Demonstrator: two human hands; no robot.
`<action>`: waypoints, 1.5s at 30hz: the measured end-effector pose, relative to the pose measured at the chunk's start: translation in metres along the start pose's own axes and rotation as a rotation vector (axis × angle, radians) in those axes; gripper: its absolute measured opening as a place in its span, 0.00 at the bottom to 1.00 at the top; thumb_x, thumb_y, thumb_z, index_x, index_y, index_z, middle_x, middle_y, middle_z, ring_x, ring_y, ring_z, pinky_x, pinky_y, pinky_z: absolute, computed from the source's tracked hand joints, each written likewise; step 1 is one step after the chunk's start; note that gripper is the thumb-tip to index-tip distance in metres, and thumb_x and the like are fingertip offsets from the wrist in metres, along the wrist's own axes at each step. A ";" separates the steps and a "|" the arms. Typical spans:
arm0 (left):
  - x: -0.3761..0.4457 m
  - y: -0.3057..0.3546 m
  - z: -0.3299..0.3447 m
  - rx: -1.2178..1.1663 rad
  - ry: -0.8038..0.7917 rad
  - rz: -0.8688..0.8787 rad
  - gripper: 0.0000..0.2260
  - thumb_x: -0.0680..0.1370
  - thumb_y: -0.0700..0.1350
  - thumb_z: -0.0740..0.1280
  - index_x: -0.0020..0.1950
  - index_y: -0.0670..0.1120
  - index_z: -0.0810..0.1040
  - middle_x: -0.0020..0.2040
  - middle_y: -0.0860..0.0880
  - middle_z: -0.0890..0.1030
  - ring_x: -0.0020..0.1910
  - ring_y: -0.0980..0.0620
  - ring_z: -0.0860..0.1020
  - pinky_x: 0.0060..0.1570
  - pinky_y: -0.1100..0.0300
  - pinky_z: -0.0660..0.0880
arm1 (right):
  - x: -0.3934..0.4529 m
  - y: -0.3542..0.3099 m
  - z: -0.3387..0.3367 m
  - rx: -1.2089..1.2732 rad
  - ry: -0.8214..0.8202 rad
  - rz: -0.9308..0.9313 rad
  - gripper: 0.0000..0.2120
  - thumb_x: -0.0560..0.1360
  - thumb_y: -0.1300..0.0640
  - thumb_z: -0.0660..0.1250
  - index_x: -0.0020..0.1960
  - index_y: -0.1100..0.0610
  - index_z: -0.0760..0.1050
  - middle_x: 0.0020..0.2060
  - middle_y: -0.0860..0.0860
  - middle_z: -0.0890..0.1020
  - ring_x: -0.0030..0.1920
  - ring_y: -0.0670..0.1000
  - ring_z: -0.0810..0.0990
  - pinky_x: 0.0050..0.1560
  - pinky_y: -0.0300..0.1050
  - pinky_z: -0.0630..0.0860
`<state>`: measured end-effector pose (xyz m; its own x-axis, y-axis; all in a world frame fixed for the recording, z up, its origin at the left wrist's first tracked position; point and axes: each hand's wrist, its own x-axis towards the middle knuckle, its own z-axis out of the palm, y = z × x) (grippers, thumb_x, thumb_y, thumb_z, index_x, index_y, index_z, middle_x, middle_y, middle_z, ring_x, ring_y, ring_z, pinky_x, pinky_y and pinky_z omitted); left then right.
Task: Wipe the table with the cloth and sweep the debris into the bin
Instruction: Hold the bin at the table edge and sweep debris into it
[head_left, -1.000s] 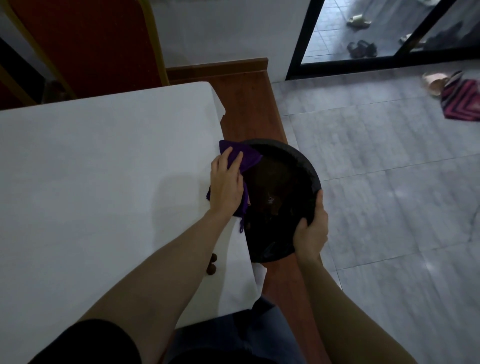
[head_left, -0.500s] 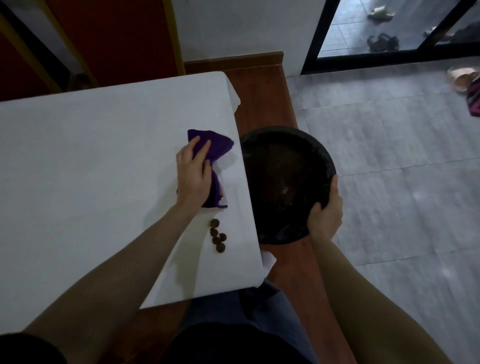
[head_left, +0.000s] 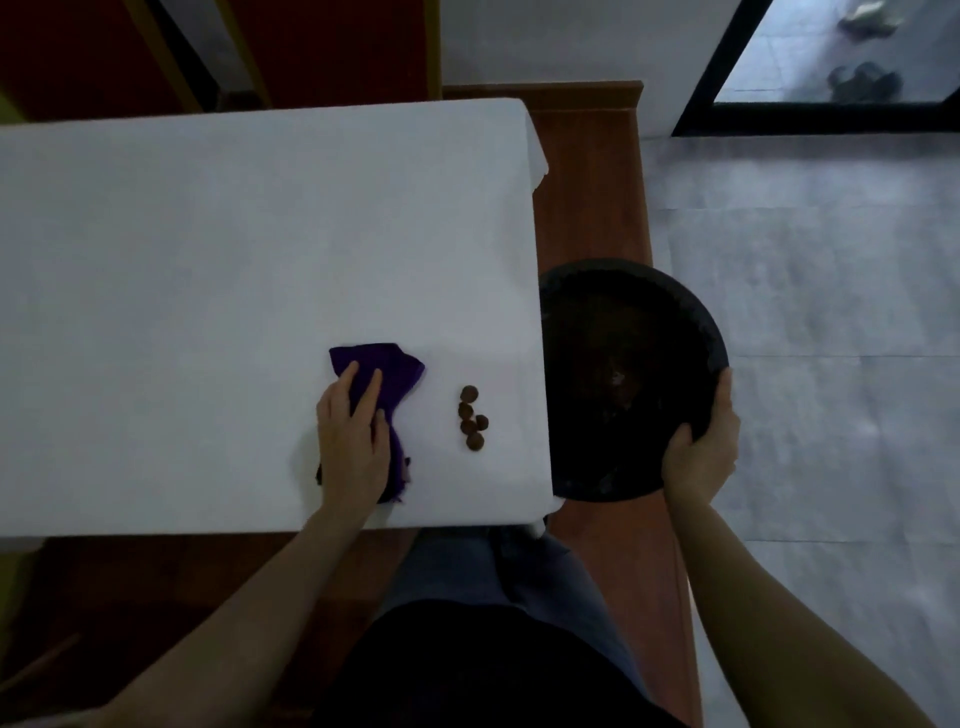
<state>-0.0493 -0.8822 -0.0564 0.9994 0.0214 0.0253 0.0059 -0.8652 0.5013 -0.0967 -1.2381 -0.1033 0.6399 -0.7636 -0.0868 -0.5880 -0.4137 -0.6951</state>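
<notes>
So the left hand (head_left: 353, 441) is flat on the purple cloth (head_left: 382, 369), fingers mostly straight and pressing it onto the white counter (head_left: 208, 249). The right hand (head_left: 698, 452) is wrapped around the rim of the black bin (head_left: 631, 379), holding it just off the counter's edge at 3 o'clock. A little clump of brown debris (head_left: 471, 418) sits between cloth and bin, near the cloth but not touching it. Best bet imo: bunch the cloth's 3 o'clock edge into a wall, keep it flat down, and drag straight toward 3 o'clock so the round bits don't roll around the ends. Tuck the bin rim tight under the counter edge, lined up with the clump, or they'll drop on the floor.
</notes>
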 end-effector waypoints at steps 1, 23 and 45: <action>-0.006 0.003 0.004 0.000 0.014 -0.013 0.21 0.80 0.32 0.63 0.73 0.38 0.70 0.74 0.36 0.66 0.70 0.34 0.67 0.71 0.40 0.64 | -0.005 0.004 -0.003 -0.009 0.000 0.005 0.40 0.75 0.65 0.57 0.77 0.33 0.50 0.61 0.53 0.74 0.62 0.55 0.75 0.62 0.54 0.71; -0.024 0.124 0.071 -0.047 -0.077 -0.018 0.23 0.80 0.36 0.62 0.76 0.44 0.67 0.78 0.43 0.62 0.75 0.40 0.61 0.74 0.46 0.62 | -0.068 0.005 -0.012 0.105 -0.001 0.128 0.39 0.76 0.66 0.59 0.77 0.34 0.51 0.67 0.51 0.72 0.67 0.54 0.71 0.67 0.56 0.68; 0.007 0.156 0.063 -0.179 -0.060 0.195 0.21 0.80 0.33 0.59 0.73 0.39 0.70 0.74 0.38 0.68 0.71 0.37 0.66 0.72 0.45 0.63 | -0.051 0.006 -0.007 0.105 0.000 0.133 0.40 0.75 0.67 0.60 0.76 0.34 0.52 0.64 0.50 0.74 0.63 0.52 0.74 0.59 0.45 0.68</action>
<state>-0.0396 -1.0485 -0.0321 0.9813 -0.1717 0.0876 -0.1877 -0.7477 0.6370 -0.1364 -1.2047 -0.0984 0.5596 -0.8083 -0.1828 -0.6125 -0.2548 -0.7483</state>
